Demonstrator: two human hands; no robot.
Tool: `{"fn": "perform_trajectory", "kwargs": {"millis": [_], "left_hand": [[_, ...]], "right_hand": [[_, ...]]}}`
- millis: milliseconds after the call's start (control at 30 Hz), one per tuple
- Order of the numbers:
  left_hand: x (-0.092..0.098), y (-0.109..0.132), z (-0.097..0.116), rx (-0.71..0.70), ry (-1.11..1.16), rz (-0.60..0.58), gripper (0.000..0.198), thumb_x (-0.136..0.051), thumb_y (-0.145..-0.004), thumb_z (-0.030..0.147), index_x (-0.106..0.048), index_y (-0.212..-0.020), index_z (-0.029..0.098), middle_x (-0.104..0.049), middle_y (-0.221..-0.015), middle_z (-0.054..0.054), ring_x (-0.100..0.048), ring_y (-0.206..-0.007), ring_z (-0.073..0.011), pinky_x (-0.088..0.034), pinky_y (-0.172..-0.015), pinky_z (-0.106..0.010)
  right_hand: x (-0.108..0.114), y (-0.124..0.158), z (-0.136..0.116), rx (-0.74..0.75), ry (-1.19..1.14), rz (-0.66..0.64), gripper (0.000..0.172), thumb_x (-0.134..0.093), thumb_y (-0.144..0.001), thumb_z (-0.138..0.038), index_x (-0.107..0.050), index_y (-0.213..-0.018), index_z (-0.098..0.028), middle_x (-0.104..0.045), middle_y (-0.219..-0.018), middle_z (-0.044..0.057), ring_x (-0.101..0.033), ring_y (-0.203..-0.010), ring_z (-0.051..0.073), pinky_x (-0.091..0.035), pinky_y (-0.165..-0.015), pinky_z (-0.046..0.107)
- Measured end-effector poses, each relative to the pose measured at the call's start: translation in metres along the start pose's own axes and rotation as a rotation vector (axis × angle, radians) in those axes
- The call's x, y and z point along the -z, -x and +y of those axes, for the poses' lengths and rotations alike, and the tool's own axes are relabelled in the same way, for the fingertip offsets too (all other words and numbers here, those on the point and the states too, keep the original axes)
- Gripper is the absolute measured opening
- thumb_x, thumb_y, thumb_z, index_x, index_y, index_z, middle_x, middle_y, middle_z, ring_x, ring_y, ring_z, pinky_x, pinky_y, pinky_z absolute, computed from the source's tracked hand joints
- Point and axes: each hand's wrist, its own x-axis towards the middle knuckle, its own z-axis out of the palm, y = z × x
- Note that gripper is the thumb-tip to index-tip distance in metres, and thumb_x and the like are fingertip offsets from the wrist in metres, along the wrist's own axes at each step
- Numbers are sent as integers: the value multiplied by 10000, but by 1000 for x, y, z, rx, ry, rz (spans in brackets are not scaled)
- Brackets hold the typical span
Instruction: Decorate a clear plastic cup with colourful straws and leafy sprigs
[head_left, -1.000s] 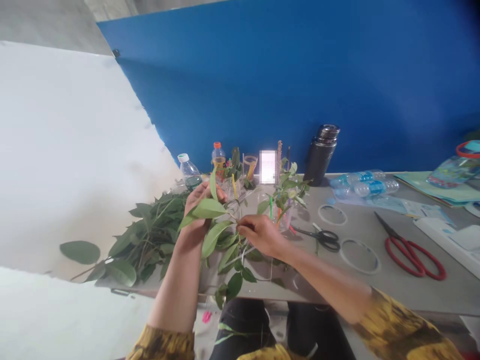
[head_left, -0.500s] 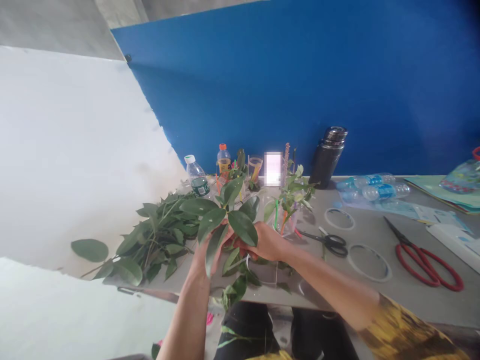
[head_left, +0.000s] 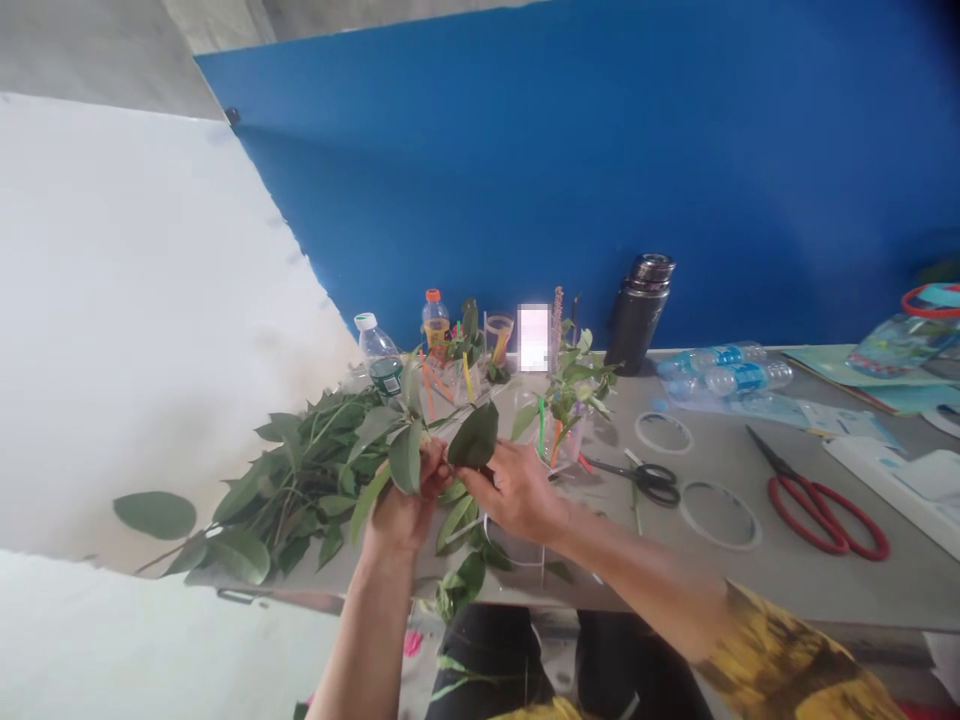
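Note:
My left hand [head_left: 405, 510] is closed around the stem of a leafy sprig [head_left: 406, 455], whose green leaves fan out above and to the left. Beside it, my right hand [head_left: 521, 490] pinches a broad dark green leaf [head_left: 475, 437] at its lower end. Whether that leaf is still joined to the sprig I cannot tell. The fingertips of both hands nearly meet. Under them, more leafy stems [head_left: 457, 525] lie at the front of the table. To the left spreads a large heap of cut branches [head_left: 300, 480].
Behind my hands stand a clear cup with straws and a leafy sprig [head_left: 577, 385], a white-capped bottle [head_left: 382, 360], an orange-capped bottle [head_left: 435, 325] and a dark flask [head_left: 637, 315]. Rightward lie black scissors [head_left: 656, 485], tape rolls [head_left: 720, 515], red-handled scissors [head_left: 825, 510] and plastic bottles [head_left: 750, 377].
The sprig has tipped to the left in my left hand. My right hand has turned and now pinches one leaf, held apart from the others. The view has shifted slightly right.

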Motion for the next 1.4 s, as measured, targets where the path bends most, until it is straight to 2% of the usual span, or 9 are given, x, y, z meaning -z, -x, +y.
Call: {"fn": "perform_trajectory", "kwargs": {"millis": [167, 267, 467, 667, 733, 900, 1033, 1133, 1400], "left_hand": [[-12, -7, 11, 54, 48, -18, 378, -939, -529, 338, -615, -594, 153, -551, -595, 34, -483, -522, -77, -426, -485, -199], [-11, -17, 16, 58, 6, 112, 365, -923, -525, 310, -604, -604, 150, -579, -588, 30, -477, -498, -71, -421, -486, -198], [8, -24, 23, -23, -523, 308, 326, -761, -724, 422, -651, -580, 150, -611, -485, -36, -493, -410, -141, -358, -412, -251], [-8, 26, 28, -25, -600, -154, 359, -716, -814, 498, -713, -681, 165, -610, -557, -23, -529, -500, -138, -396, -482, -228], [-22, 36, 26, 15, -571, -283, 383, -742, -804, 477, -651, -604, 163, -546, -527, -3, -480, -493, -111, -350, -473, -210], [-40, 35, 18, 38, -399, -166, 284, -803, -736, 386, -657, -661, 154, -541, -521, 24, -461, -449, -80, -343, -439, -193], [-42, 32, 14, 77, -281, -95, 294, -855, -669, 361, -643, -704, 160, -561, -588, 39, -519, -437, -93, -391, -408, -208], [-45, 33, 8, 88, -257, -90, 302, -860, -682, 366, -647, -720, 156, -571, -599, 40, -545, -442, -97, -430, -423, -215], [-51, 36, -2, 34, -173, -47, 307, -874, -678, 351, -638, -742, 165, -586, -619, 47, -595, -483, -107, -485, -471, -226]], "right_hand": [[11, -3, -4, 238, -24, 91, 140, -538, -977, -210, -666, -920, -206, -670, -743, 32, -583, -638, 150, -422, -607, 255], [24, -6, -19, 281, -36, -56, 163, -517, -956, -234, -628, -838, -222, -647, -699, 25, -553, -624, 155, -402, -594, 271], [42, -4, -35, -370, -448, -464, 147, -606, -879, -276, -597, -756, -195, -642, -678, -2, -580, -610, 128, -417, -558, 219], [55, 4, -11, -651, -679, -573, 110, -641, -858, -272, -645, -800, -179, -694, -726, 0, -579, -539, 108, -442, -525, 212], [59, 7, -9, -629, -632, -578, 130, -654, -870, -294, -664, -814, -178, -690, -712, -2, -580, -547, 115, -436, -523, 217], [89, 27, -1, -548, -320, -478, 255, -611, -953, -401, -710, -869, -181, -701, -707, 12, -613, -602, 142, -424, -565, 236], [136, 58, 34, -579, 349, -385, 310, -501, -1013, -343, -693, -819, -197, -711, -750, 46, -630, -671, 183, -381, -622, 283], [169, 79, 68, -708, 756, -499, 253, -495, -998, -237, -710, -875, -186, -747, -930, 109, -689, -836, 243, -382, -677, 312], [193, 98, 96, -753, 771, -747, 208, -538, -962, -194, -736, -1024, -179, -686, -1111, 143, -692, -1031, 295, -418, -777, 330]]}}
